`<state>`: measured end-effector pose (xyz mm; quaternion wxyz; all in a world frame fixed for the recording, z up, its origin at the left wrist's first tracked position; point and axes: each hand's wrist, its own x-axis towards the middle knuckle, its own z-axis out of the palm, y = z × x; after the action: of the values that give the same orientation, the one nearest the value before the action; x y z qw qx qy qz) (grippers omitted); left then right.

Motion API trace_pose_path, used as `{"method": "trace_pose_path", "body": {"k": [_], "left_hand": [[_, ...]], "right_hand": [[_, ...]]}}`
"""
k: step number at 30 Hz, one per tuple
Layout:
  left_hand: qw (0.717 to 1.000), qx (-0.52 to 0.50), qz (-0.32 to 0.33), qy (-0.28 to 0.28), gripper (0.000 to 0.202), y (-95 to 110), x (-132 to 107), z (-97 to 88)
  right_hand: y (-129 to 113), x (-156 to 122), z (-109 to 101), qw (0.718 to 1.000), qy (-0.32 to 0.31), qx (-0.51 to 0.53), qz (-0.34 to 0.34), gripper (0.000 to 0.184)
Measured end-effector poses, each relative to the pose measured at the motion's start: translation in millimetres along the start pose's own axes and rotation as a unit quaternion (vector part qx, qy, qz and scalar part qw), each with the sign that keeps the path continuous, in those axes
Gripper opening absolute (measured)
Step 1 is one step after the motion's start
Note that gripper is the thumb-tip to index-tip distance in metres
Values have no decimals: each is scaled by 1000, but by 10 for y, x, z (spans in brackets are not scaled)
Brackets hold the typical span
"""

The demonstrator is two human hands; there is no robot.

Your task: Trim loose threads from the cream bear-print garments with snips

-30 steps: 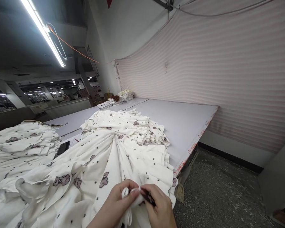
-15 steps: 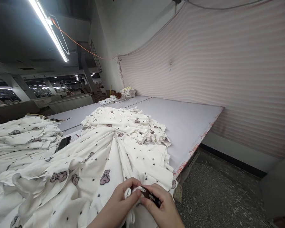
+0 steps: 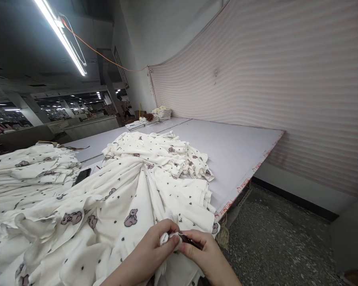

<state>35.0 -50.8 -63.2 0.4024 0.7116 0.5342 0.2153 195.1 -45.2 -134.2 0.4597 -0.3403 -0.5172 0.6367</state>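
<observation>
White cloth (image 3: 101, 242) printed with mauve bears and small dark dots spreads across the near side, gathered into folds. My left hand (image 3: 159, 244) is closed, pinching a small bunched edge (image 3: 164, 238) of this cloth between thumb and fingers. Right beside it, my right hand (image 3: 207, 250) closes around a small dark tool (image 3: 189, 240), shaped somewhat like thread snips. The tool's left end meets the pinched cloth at my left fingertips. Fingers cover most of the tool, so its exact kind is unclear.
A second pile of the printed cloth (image 3: 24, 171) lies at left, beside a black phone (image 3: 82, 175). Folded white stacks (image 3: 161, 114) stand at the table's (image 3: 238, 141) far end. A striped sheet (image 3: 256, 79) hangs along the right; speckled floor (image 3: 271, 234) lies below.
The dark tool has turned in my right hand and shows less of its side. Both hands stay together at the cloth edge. The view has shifted slightly.
</observation>
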Motion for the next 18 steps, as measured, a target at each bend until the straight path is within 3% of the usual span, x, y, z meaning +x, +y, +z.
{"method": "trace_pose_path", "body": {"k": [2,4,7,9,11,12,13,14,16,18], "left_hand": [[1000,-4,4,-7,18,8,15,39],[1000,-3,7,2,21,11,17,7],[993,-62,4,99,20,-6,2,-276],[960,-210,17,186,20,-26,-3,-569],[896,-379,79,219,21,-35,9,-796],[881,-410,97,213,20,-30,23,-842],[892,-394,92,202,18,-18,41,-829],[924,-330,69,182,17,-1,63,-761],[986,-120,20,112,19,39,117,-501],[998,44,36,17,30,64,175,-195]], "right_hand": [[-3,5,-17,1000,-6,17,6,31],[72,-25,-66,999,33,26,8,33],[290,-152,-222,977,196,-79,-22,37],[429,-254,-345,940,270,-207,-15,39],[509,-318,-423,915,261,-307,-12,25],[524,-328,-432,913,243,-328,-23,20],[524,-325,-418,914,232,-330,-43,20],[515,-312,-382,917,231,-319,-68,22],[486,-281,-266,927,237,-269,-106,24],[473,-271,-140,944,221,-205,-134,27]]}}
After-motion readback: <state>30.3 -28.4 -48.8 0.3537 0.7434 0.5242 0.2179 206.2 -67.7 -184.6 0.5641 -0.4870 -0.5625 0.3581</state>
